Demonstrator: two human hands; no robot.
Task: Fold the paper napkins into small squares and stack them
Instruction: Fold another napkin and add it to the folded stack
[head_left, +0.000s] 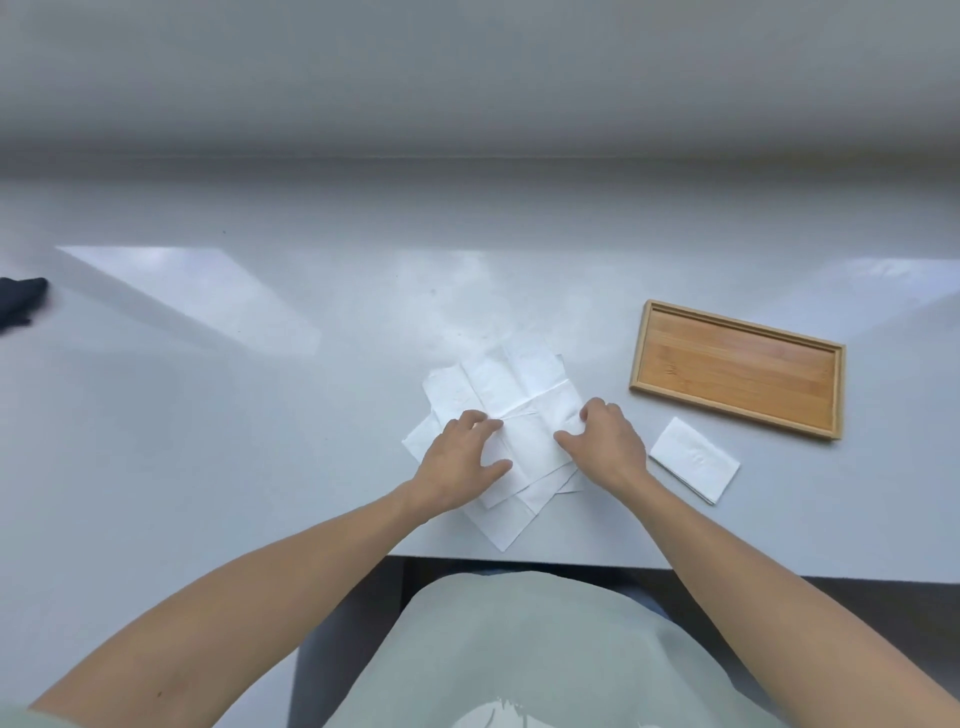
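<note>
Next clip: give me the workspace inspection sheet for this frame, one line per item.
Surface: pale grey glossy table, with window-light reflections.
Job's things: loose pile of unfolded white napkins lying askew near the front edge; folded napkin stack to its right, on the table, in front of the tray.
Tray: wooden tray, nothing in it.
Clutter: dark object at the far left edge, cut off, cannot tell what it is.
Hands: left hand and right hand both rest on the pile, fingers pressing or pinching the top napkin.
Cables: nothing seen.
Surroundings: plain grey wall behind; the person's light top below.
</note>
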